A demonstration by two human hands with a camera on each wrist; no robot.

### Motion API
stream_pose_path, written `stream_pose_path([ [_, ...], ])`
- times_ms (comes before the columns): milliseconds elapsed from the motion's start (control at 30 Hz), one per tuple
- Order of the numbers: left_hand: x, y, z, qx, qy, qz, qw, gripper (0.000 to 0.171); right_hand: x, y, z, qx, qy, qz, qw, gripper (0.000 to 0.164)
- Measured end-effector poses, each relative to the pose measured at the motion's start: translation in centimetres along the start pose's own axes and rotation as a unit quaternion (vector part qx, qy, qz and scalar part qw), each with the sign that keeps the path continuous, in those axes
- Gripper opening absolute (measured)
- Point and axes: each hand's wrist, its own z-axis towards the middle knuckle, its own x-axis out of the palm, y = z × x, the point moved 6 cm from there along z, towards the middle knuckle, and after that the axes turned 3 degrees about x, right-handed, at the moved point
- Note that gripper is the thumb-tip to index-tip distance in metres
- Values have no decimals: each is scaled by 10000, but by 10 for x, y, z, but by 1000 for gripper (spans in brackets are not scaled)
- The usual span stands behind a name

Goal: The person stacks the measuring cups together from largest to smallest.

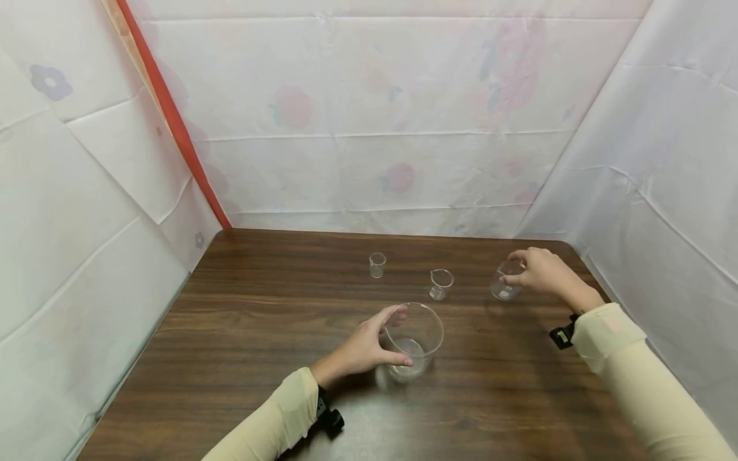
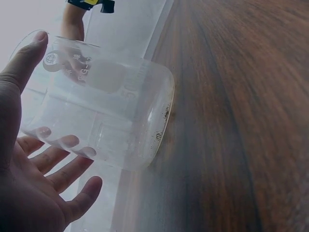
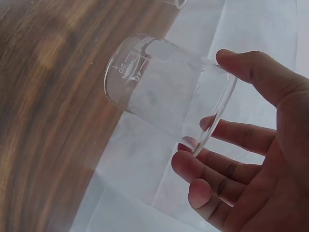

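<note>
My left hand (image 1: 362, 347) holds a large clear glass beaker (image 1: 423, 330) from its left side, thumb near and fingers round the far side close to the rim. In the left wrist view, white printing shows on this large beaker's wall. At the table's right, my right hand (image 1: 544, 274) grips a smaller glass beaker (image 3: 161, 92) near its rim between thumb and fingers. White graduation marks show low on that smaller beaker. Both beakers are upright and look empty.
Between the hands and farther back stand a small spouted beaker (image 1: 441, 283) and a smaller glass beaker (image 1: 377, 266). The brown wooden table (image 1: 242, 320) is bordered by white patterned cloth (image 1: 357, 173) at the back and both sides.
</note>
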Motion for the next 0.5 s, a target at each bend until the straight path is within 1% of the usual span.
stream_pose_path([
  [233, 0, 0, 0, 19, 32, 53, 10000, 93, -5, 8, -2, -16, 3, -8, 10000, 54],
  [500, 0, 0, 0, 43, 36, 7, 10000, 93, -13, 20, -2, -176, -177, -72, 9997, 48],
])
